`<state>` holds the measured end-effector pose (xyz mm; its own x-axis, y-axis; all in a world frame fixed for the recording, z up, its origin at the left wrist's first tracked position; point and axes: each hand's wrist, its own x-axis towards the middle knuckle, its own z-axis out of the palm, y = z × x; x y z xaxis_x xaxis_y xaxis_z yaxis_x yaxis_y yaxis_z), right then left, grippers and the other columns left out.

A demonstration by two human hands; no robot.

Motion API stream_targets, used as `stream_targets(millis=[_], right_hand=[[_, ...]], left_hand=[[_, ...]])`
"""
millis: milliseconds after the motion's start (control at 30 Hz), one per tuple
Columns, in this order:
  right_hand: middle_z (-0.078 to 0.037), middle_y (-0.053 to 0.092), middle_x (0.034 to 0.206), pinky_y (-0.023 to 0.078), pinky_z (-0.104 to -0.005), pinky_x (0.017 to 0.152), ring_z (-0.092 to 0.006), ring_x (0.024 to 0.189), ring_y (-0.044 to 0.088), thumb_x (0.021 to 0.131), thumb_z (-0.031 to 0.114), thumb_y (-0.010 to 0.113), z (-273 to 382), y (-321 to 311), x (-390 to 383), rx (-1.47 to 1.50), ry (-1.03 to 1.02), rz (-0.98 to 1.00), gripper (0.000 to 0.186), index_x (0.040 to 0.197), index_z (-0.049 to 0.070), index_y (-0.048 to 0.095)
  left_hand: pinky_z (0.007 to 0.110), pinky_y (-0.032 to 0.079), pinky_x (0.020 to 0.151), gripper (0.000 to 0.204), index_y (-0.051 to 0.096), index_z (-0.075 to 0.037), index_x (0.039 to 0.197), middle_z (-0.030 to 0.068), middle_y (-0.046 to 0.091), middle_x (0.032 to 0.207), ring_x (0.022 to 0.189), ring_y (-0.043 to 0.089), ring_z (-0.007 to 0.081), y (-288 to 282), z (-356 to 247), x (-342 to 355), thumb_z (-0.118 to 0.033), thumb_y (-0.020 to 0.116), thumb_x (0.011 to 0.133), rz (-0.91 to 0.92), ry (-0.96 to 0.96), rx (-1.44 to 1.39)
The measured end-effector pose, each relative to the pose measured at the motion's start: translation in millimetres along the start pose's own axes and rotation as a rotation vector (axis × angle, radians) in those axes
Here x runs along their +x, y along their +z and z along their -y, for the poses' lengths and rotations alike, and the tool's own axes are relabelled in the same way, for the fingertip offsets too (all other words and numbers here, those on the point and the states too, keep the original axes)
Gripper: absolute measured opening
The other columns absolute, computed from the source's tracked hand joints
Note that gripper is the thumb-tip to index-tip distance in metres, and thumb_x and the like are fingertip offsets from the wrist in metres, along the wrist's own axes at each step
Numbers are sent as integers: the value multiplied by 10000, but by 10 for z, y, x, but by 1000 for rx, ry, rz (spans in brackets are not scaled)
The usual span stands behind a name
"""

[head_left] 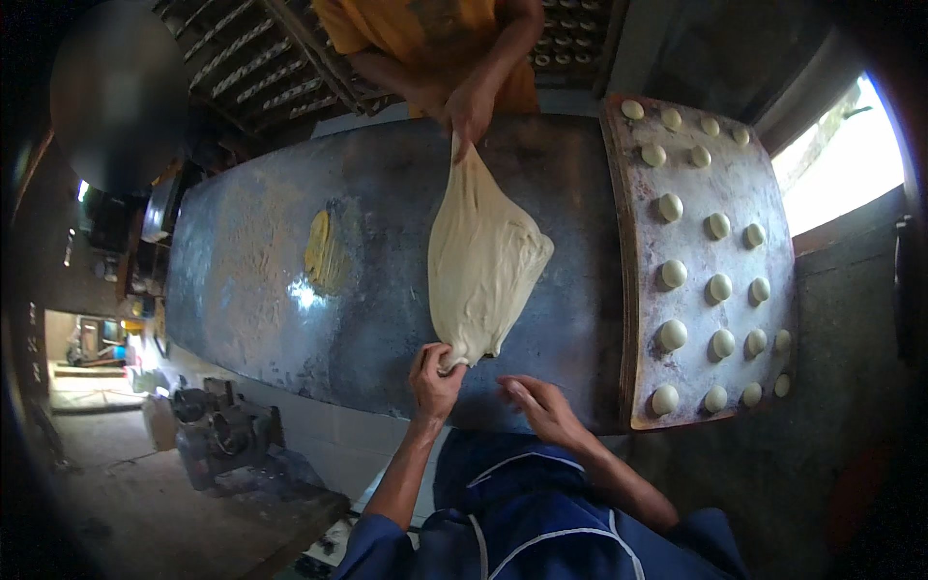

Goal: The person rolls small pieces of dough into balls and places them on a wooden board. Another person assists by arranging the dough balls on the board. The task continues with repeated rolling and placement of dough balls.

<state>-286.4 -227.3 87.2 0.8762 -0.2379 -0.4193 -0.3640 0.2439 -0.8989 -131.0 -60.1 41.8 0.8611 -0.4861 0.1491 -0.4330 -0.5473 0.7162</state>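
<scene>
A large sheet of pale dough (480, 251) stretches across the dark metal tabletop (387, 329). My left hand (437, 382) is closed on its near end, with dough bunched between the fingers. Just right of that end, my right hand (541, 406) is apart from the dough, its fingers stretched out and thumb loose, holding nothing. At the far side a co-worker's hand (471, 114) grips the dough's narrow far end, drawn to a point. The dough's right edge is folded and wrinkled.
A tray (628, 290) at the right bears several round dough balls (720, 287). A yellow smear (327, 251) marks the table's left part, near a floury patch. A person in an orange shirt (416, 43) stands opposite. Machinery (222, 435) sits at lower left; racks (256, 72) stand behind.
</scene>
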Motion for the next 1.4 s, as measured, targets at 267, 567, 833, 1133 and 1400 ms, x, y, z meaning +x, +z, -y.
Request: stream_targets(millis=[267,567,833,1133,1400], right_hand=[[-61,663,780,517,-385,683,-206,714,621,1084,383,524,-115,812,806,67,146,-181,428,1046,-12,687],[-220,665,793,518,-513,656,-436,719,658,967,190,615,336,1132,-383,-855,-2,-234,184,909,16,601],[-120,718,1044,530,-384,895,-240,989,679,933,143,675,994,1012,140,-216,-340,178,284,1191,28,651],[-75,618,977,490,-367,828,-168,903,588,1098,419,501,-29,1442,1241,-65,-116,360,440,1007,8,629],[-183,525,1198,393,-515,962,-396,1111,501,854,218,764,-579,-8,-311,-1264,-478,-587,324,1136,134,628]], left_hand=[[365,568,822,260,729,13,1112,112,737,1000,824,704,278,-836,-510,-478,-199,682,971,314,37,-303],[227,327,467,279,483,-161,827,-90,358,626,445,301,50,168,-156,396,-334,553,1033,1041,-1419,-1651],[353,483,630,254,597,-89,1066,45,550,791,691,586,203,43,364,-115,-335,582,1007,772,-562,-1019],[451,489,884,99,645,-73,925,118,636,906,873,636,258,-1618,-1446,-139,-148,582,937,904,766,-387],[551,301,1048,373,575,-77,1220,131,569,1134,1041,534,314,-1184,1133,-59,-274,697,928,298,399,320]])
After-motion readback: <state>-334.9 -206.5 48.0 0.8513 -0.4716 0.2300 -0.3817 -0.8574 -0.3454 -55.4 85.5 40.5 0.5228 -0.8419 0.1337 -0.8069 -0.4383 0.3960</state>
